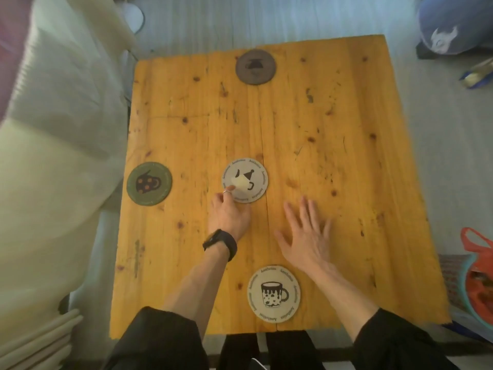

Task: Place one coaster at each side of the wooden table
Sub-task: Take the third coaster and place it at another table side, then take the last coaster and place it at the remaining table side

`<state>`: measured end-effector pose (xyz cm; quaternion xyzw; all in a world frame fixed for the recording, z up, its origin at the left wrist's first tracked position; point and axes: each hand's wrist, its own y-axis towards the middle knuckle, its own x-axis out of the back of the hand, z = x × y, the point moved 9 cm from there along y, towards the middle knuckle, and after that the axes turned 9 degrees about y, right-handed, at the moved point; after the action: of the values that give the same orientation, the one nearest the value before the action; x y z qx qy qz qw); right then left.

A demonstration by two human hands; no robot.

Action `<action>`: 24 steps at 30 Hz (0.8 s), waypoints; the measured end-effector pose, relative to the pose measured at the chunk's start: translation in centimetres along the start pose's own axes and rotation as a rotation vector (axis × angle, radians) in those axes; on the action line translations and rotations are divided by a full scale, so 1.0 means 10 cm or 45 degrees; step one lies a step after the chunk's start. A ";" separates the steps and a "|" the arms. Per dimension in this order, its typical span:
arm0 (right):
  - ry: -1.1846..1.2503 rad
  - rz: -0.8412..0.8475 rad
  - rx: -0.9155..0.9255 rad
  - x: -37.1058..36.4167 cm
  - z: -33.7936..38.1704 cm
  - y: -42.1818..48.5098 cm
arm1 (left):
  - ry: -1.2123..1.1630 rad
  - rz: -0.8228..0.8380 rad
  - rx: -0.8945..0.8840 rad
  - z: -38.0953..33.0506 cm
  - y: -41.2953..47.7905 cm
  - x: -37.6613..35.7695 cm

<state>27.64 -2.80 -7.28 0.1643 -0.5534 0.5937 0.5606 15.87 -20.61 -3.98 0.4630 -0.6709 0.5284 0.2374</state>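
Note:
On the wooden table (pixel 333 156) lie several round coasters. A brown coaster (pixel 255 66) sits by the far edge. By the left edge is a green coaster (pixel 149 183) with a dark mug design. A beige mug coaster (pixel 274 293) rests at the near edge. Near the middle lies a fourth, beige coaster (pixel 250 176), and my left hand (pixel 229 212) pinches its near-left rim, thumb on top. Spread flat with fingers apart, my right hand (pixel 306 236) hovers or rests on the bare wood to the right of that coaster, holding nothing.
A white cushioned sofa (pixel 53 156) runs along the table's left side. A blue cushion (pixel 453 25) lies on the floor at the far right, and an orange bag (pixel 477 284) sits at the near right. The table's right half holds nothing.

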 end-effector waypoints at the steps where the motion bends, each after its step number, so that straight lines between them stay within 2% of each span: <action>1: -0.035 0.038 0.007 -0.05 0.00 -0.01 | -0.048 -0.019 0.070 0.00 0.10 0.04; 4: -0.062 0.102 -0.012 -0.13 -0.04 0.00 | -0.028 -0.061 0.249 0.01 0.30 0.12; 7: -0.075 0.167 -0.032 -0.13 -0.03 0.05 | 0.086 -0.075 0.261 -0.02 0.41 0.13; 10: -0.101 0.216 -0.045 -0.13 -0.04 0.04 | 0.033 -0.050 0.239 0.00 0.49 0.11; 16: -0.122 0.331 -0.072 -0.13 -0.02 0.02 | -0.323 0.018 0.202 0.12 0.38 0.17; 20: -0.046 0.381 -0.093 -0.07 0.02 -0.01 | -0.777 0.236 0.310 0.32 -0.05 0.05; 22: 0.145 0.334 -0.116 0.10 0.09 -0.06 | -0.960 0.338 0.332 0.35 -0.33 0.02; 24: 0.516 0.275 -0.221 0.31 0.14 -0.17 | -1.122 0.448 0.346 0.33 -0.61 0.00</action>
<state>27.50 -2.91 -3.52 -0.0671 -0.4928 0.6214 0.6054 21.74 -23.75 -2.09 0.5489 -0.7006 0.3970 -0.2243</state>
